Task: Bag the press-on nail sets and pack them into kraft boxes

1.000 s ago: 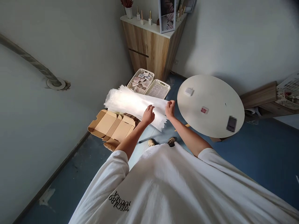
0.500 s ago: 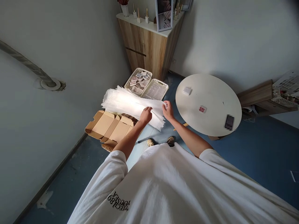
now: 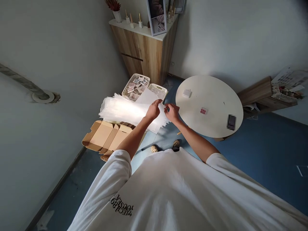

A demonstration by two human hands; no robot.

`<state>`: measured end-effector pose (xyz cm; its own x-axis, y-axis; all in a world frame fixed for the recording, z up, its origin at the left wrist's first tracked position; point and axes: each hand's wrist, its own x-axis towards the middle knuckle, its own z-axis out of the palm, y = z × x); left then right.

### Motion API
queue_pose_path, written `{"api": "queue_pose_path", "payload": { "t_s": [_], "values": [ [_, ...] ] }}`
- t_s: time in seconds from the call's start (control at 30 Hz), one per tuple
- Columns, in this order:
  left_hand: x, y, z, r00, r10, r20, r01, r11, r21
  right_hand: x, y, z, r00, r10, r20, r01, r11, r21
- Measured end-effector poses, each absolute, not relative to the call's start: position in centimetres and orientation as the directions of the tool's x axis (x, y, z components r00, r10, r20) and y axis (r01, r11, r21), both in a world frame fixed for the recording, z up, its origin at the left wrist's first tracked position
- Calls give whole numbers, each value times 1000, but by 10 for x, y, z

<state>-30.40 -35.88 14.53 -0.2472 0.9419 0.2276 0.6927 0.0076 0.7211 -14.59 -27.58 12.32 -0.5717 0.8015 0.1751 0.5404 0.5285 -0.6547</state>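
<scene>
A thick pile of thin white sheets (image 3: 120,109), with ragged layered edges, lies in front of me to the left. My left hand (image 3: 153,110) is closed in a pinch on the top edge of one white sheet (image 3: 147,97), which stands partly raised above the pile. Just right of it, my right hand (image 3: 171,112) has its fingers curled in at the sheet's right edge. Its fingertips are small in the view, but they appear to pinch that edge. Below the pile, flattened brown cardboard boxes (image 3: 103,134) lie stacked, partly behind my left forearm.
Behind the pile stand a white basket (image 3: 124,93) of small printed packets and a second white basket (image 3: 165,93), partly covered by the sheet. A round white table (image 3: 209,89) is to the right. A wooden cabinet (image 3: 144,48) fills the corner.
One sheet has come up from the pile and now overlaps the second basket. My left hand has moved up and right, closer to my right hand. The view has shifted slightly.
</scene>
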Motion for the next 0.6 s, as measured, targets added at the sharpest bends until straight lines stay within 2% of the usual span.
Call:
{"api": "queue_pose_path", "payload": {
  "t_s": [0.17,0.3,0.6],
  "values": [
    [-270,-308,148,-132,952,275,717,-100,690,-106,-228,108,-366,931,-2,490,191,-850],
    [-231,-265,135,-47,973,224,731,-120,672,-60,-185,92,-180,970,-161,430,-69,-900],
    [-131,-160,85,18,999,28,775,-32,632,52,-89,60,-54,949,-312,399,-266,-877]
  ]
}}
